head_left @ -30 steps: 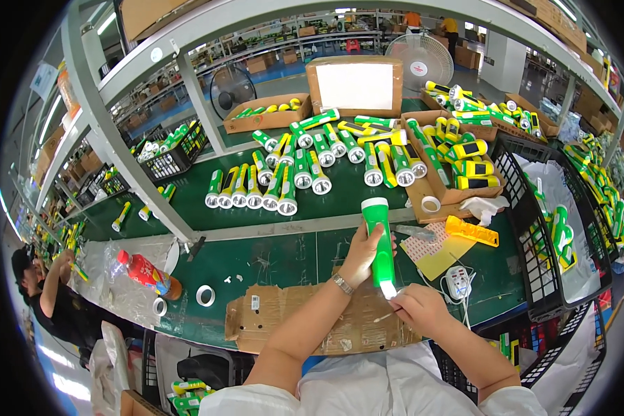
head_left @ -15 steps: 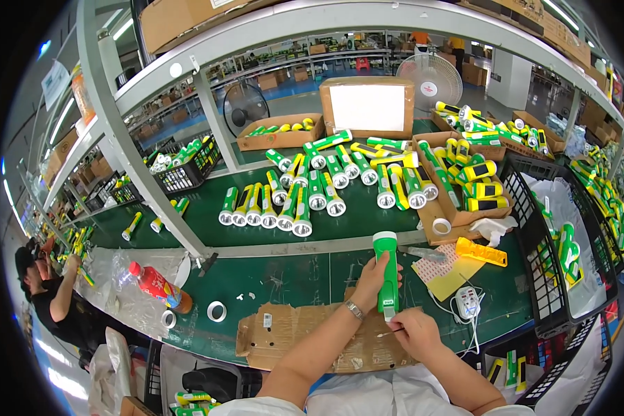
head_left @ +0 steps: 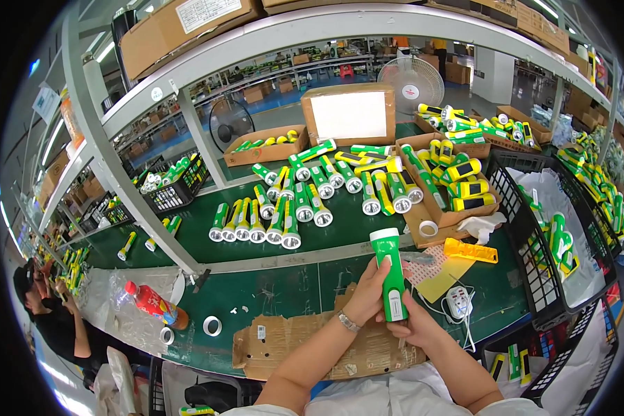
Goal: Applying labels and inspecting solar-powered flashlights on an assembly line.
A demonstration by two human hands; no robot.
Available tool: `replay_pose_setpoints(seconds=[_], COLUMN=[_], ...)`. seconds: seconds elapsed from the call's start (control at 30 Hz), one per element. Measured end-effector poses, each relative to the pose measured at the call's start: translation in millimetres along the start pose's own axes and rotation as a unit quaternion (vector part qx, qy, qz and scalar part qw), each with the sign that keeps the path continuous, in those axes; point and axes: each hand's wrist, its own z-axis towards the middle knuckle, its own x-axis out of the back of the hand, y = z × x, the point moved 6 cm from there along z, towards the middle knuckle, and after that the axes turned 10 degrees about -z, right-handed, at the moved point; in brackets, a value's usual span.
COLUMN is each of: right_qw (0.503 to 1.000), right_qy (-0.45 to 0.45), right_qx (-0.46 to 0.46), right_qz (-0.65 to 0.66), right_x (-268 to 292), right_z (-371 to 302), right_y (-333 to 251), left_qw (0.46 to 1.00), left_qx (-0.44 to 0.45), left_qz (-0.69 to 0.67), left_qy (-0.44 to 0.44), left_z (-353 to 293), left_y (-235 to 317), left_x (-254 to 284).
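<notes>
A green flashlight (head_left: 392,274) with a white head stands nearly upright over the workbench, its head end pointing away from me. My left hand (head_left: 369,290) is wrapped round its left side below the head, a metal watch on the wrist. At its lower end my right hand (head_left: 419,322) is closed on the right edge, thumb on top; the fingers underneath are partly hidden. A pale slide-shaped part shows on the flashlight's lower face. Beneath my forearms lies a flattened piece of cardboard (head_left: 284,343). Beyond, rows of green and yellow flashlights (head_left: 290,225) lie on the bench.
Right of my hands lie a yellow plastic strip (head_left: 470,251), a yellow paper sheet (head_left: 440,281) and a white power strip (head_left: 459,302). A black crate (head_left: 534,274) borders the right. At left are a red-labelled bottle (head_left: 152,303) and a tape roll (head_left: 213,326). A co-worker (head_left: 45,312) sits far left.
My right hand has moved from just below the flashlight's tail up onto its lower right side. The flashlight has turned slightly, and the view has shifted.
</notes>
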Motion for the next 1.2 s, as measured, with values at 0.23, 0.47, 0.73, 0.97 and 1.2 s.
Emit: replay_pose_setpoints(seconds=[0.23, 0.47, 0.73, 0.97, 1.2], right_qw=[0.692, 0.857, 0.827, 0.738, 0.855], right_qy=[0.399, 0.431, 0.337, 0.369, 0.341], right_qx=[0.524, 0.282, 0.36, 0.479, 0.308], right_qz=[-0.296, 0.022, 0.271, 0.3, -0.239], right_x=[30, 141, 236, 247, 73], right_z=[-96, -132, -174, -182, -109], right_y=[-113, -157, -198, -222, -165], left_qw=[0.928, 0.624, 0.666, 0.623, 0.792], left_qx=[-0.11, -0.025, -0.233, -0.47, -0.416], left_qz=[0.356, 0.675, 0.629, 0.611, 0.443], left_qy=[0.025, 0.392, 0.326, 0.13, 0.053], left_z=[90, 188, 186, 91, 35], left_y=[30, 52, 54, 79, 92], left_x=[39, 131, 119, 24, 22])
